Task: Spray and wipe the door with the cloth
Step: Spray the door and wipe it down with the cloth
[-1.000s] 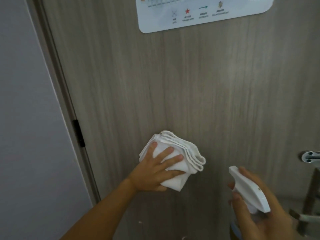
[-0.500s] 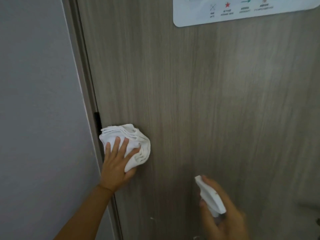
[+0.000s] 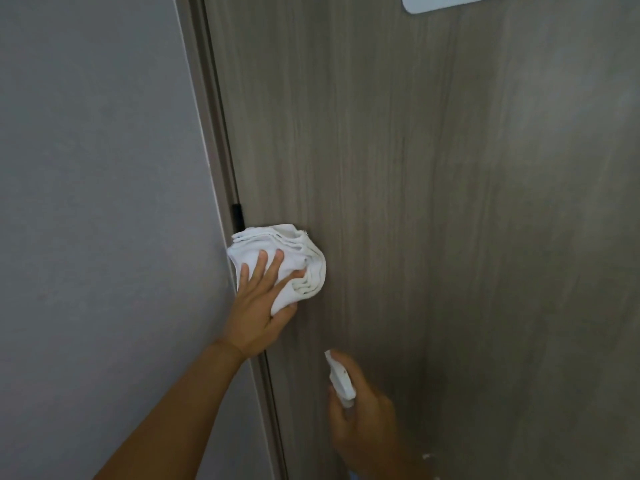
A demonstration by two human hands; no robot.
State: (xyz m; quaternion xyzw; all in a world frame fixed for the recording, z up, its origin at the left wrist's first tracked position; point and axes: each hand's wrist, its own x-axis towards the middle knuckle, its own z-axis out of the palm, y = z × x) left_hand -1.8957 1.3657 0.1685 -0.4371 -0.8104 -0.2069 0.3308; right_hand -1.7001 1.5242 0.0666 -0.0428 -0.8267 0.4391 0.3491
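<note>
The grey-brown wood-grain door point(image 3: 433, 202) fills the middle and right of the head view. My left hand point(image 3: 258, 308) presses a bunched white cloth point(image 3: 298, 261) flat against the door at its left edge, just below a black hinge point(image 3: 237, 214); the fingers lie spread over the cloth and the thumb tucks under its lower fold. Lower down, my right hand point(image 3: 363, 424) grips the white head of a spray bottle point(image 3: 341, 381), nozzle pointing up and left at the door. The bottle's body is hidden below the frame.
A plain grey wall point(image 3: 97, 202) lies left of the door frame point(image 3: 211, 133). The lower corner of a white sign point(image 3: 446, 1) shows on the door at the top edge.
My left hand has slid the cloth left across the door to its hinge edge. The view has swung left and down, so the door handle is out of sight. My right hand still holds the sprayer.
</note>
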